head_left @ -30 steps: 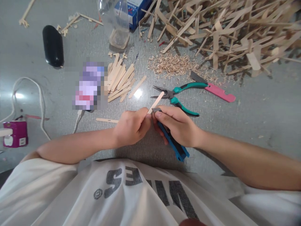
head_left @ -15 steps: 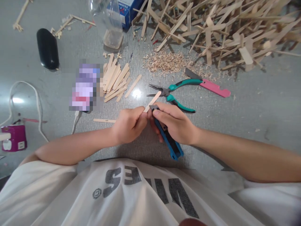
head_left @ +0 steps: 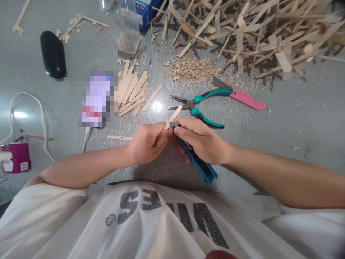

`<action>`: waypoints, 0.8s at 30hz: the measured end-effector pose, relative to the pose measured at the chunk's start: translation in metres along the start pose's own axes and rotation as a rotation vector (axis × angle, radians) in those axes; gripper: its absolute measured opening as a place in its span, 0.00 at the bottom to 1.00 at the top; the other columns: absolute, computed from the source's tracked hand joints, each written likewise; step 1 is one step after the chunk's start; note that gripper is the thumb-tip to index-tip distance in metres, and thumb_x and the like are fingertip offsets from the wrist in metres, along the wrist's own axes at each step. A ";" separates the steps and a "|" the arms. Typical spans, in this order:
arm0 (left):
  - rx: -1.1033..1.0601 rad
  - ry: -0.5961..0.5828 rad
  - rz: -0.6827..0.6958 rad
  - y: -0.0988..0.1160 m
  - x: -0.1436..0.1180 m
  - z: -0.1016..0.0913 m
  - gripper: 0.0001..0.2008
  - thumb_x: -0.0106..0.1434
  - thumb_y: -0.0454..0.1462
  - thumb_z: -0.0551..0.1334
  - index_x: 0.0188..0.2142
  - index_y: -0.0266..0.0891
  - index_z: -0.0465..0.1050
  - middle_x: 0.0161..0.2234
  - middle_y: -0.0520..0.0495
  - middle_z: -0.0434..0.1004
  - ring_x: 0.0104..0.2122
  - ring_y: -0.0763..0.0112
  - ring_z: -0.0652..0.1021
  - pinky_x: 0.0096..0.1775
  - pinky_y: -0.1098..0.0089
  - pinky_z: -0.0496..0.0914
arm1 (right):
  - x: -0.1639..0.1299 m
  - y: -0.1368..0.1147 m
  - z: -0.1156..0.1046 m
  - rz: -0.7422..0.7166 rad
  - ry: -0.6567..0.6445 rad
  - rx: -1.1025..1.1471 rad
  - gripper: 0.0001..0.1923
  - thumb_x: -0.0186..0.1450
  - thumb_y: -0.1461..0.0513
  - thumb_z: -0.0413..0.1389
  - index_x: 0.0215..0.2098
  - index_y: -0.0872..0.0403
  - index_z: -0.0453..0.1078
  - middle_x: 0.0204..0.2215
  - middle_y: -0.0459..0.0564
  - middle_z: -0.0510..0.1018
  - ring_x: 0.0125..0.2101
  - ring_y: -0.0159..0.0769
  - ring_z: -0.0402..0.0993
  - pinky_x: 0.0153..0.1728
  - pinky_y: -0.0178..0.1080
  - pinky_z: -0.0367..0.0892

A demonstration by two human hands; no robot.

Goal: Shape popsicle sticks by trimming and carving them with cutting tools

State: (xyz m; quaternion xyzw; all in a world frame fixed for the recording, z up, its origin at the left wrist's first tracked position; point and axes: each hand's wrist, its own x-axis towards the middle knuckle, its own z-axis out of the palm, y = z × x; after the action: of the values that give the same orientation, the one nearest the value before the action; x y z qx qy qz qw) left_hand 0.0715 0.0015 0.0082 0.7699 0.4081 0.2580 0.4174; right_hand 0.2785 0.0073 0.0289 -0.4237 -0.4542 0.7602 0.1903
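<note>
Fingers of the left hand (head_left: 147, 142) pinch a wooden stick (head_left: 173, 117) that angles up and away, while the right hand (head_left: 201, 140) grips a blue utility knife (head_left: 198, 163), blade tip touching the stick's lower part. Green-handled pliers (head_left: 199, 104) lie just beyond on the grey table (head_left: 283, 118).

A single head-worn camera looks forward and steeply down from above the person's chest, close over the near edge of the grey bench (head_left: 296, 118), taking in its surface out to the far edge, where the heap of wooden sticks (head_left: 250, 32) lies at the far right corner.
</note>
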 end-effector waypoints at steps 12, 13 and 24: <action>0.096 -0.029 -0.002 -0.001 -0.001 0.001 0.17 0.77 0.38 0.50 0.29 0.42 0.61 0.19 0.55 0.66 0.18 0.76 0.67 0.25 0.73 0.60 | -0.004 0.005 0.003 -0.016 -0.018 0.007 0.17 0.80 0.62 0.47 0.31 0.52 0.61 0.19 0.39 0.70 0.10 0.25 0.68 0.11 0.27 0.63; 0.100 -0.031 -0.001 -0.001 -0.001 0.001 0.17 0.77 0.38 0.50 0.29 0.42 0.61 0.19 0.55 0.66 0.18 0.77 0.66 0.24 0.73 0.60 | -0.004 0.006 0.003 -0.012 -0.015 0.006 0.17 0.80 0.63 0.47 0.31 0.52 0.61 0.19 0.39 0.71 0.10 0.25 0.68 0.11 0.27 0.63; 0.210 -0.046 0.068 -0.001 -0.002 0.000 0.17 0.77 0.37 0.50 0.29 0.42 0.62 0.17 0.56 0.63 0.16 0.76 0.62 0.22 0.72 0.54 | -0.007 -0.002 0.003 0.131 -0.059 0.056 0.17 0.81 0.64 0.44 0.32 0.53 0.61 0.18 0.38 0.70 0.10 0.25 0.67 0.11 0.26 0.63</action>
State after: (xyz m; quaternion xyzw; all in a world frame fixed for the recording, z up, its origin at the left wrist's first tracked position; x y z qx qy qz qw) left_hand 0.0696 -0.0001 0.0070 0.8285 0.3968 0.2103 0.3346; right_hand 0.2804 0.0021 0.0345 -0.4245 -0.4096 0.7956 0.1384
